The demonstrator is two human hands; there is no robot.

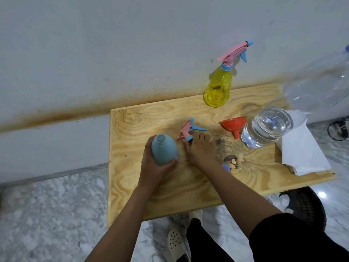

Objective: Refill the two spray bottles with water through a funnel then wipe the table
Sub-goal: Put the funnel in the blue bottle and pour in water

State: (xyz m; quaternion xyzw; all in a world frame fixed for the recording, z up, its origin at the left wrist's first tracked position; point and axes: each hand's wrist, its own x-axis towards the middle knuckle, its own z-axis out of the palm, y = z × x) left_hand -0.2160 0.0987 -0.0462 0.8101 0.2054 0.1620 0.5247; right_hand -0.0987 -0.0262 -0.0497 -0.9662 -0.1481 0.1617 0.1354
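Note:
My left hand (153,167) grips a blue spray bottle (164,149) that stands upright on the wooden table (136,125) with its neck uncovered. Its pink and blue spray head (188,129) lies on the table just right of it, under the fingers of my right hand (201,148), which rest on its collar. A yellow spray bottle (219,87) with its head screwed on stands at the back edge. A red funnel (234,124) lies tilted beside a large clear water bottle (264,127).
White paper sheets (302,150) lie at the table's right edge. A small blue cap (225,167) peeks out behind my right forearm. The wall runs close behind the table. A dark basket (306,205) sits on the marble floor at the right.

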